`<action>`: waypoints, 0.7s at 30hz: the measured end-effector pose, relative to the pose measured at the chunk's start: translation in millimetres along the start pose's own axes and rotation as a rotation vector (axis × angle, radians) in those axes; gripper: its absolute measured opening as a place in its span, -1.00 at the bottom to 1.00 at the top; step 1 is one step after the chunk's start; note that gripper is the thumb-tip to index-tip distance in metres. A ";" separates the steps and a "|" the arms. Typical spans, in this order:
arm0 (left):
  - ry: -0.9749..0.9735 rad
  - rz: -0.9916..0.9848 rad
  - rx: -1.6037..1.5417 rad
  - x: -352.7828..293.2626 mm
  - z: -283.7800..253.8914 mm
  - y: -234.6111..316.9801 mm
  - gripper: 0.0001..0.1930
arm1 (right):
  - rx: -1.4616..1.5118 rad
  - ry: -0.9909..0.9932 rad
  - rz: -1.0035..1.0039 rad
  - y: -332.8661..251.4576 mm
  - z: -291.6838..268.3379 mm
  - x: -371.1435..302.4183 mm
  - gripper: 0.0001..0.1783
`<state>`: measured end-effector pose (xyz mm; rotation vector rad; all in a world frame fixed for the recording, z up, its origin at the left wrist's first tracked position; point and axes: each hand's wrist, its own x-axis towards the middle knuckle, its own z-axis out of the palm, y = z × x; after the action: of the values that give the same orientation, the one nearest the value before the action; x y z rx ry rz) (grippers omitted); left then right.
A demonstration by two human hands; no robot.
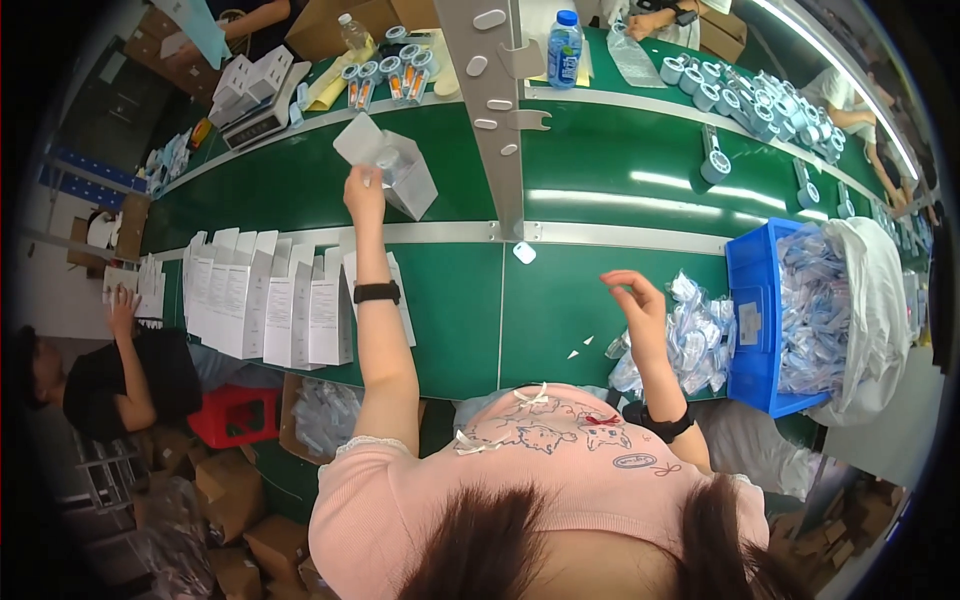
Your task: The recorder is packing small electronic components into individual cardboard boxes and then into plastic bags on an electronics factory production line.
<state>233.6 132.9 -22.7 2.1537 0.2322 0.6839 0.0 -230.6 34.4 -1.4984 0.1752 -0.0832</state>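
Observation:
My left hand (366, 192) reaches forward with its fingers closed on the flap side of a white carton (412, 185). The carton's top stands open, and something clear shows inside it. It is on the green strip beyond the near metal rail. My right hand (637, 300) hovers over the near table, its fingers bent but apart and nothing in them. Just right of it lies a pile of small items in clear bags (697, 335). Left of my left forearm, several open white cartons (290, 300) stand in a row.
A blue bin (752, 315) full of bagged items stands at right. A metal post (487, 120) rises mid-bench. Light-blue round-headed devices (760, 105) lie at the far right. A blue-capped bottle (565, 50) stands behind the post. Co-workers sit at left (130, 370) and across the bench.

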 end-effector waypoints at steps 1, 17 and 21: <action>0.025 0.079 0.075 -5.0 1.0 0.3 -0.66 | -0.022 -0.008 -0.004 2.7 2.0 -2.2 -0.86; -0.505 -0.217 0.782 -170.2 -83.4 -4.0 -0.33 | -0.082 -0.262 0.010 12.6 32.7 -10.5 -0.85; -0.602 -0.134 0.791 -191.9 -80.6 3.0 -0.27 | -0.146 -0.293 -0.006 16.9 28.5 -17.0 -0.84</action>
<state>29.2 110.6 -55.6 2.9372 0.3529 -0.2109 -12.9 -198.5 20.4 -1.6370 -0.0602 0.1471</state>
